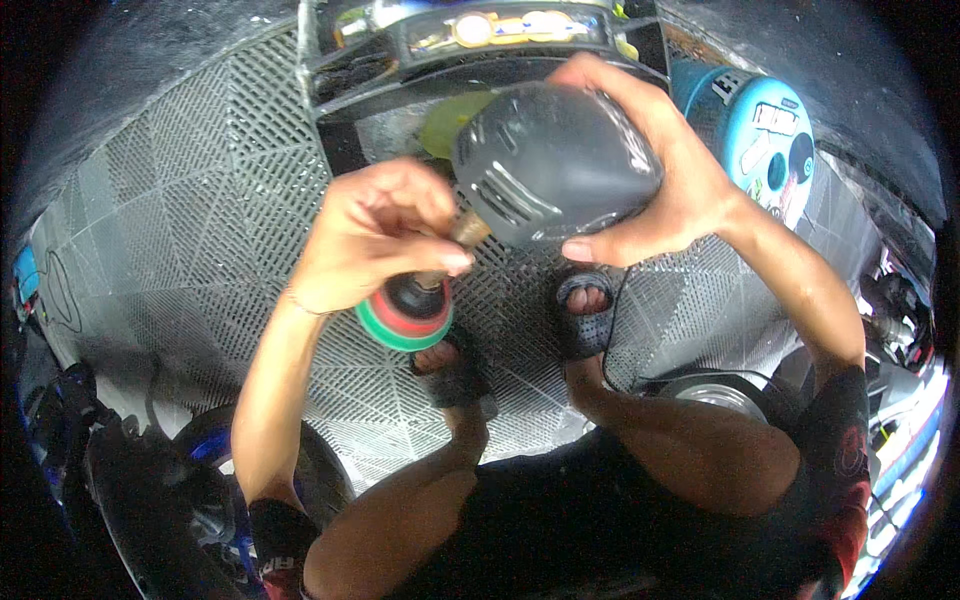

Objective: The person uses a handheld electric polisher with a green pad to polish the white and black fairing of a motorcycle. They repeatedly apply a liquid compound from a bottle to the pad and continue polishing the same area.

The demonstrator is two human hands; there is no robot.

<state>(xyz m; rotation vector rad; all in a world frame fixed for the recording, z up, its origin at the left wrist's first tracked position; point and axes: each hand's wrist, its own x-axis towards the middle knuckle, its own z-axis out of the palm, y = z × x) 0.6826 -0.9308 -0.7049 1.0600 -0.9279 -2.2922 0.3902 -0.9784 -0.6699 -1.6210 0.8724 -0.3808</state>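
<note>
While the right hand (682, 185) grasps the dark grey vented housing (560, 162) mid-scene, over the grid floor (525, 385), the left hand (368, 238) curls by the brown shaft (468, 229); cannot tell if clenched. Red-and-green disc (405, 322) at shaft's near-left end.

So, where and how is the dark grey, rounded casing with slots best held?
Probably from the right, wrapping the casing around its smooth, bulging right end: that curve suits a palm, while the slots and round green-and-red pad lie leftward.
</note>
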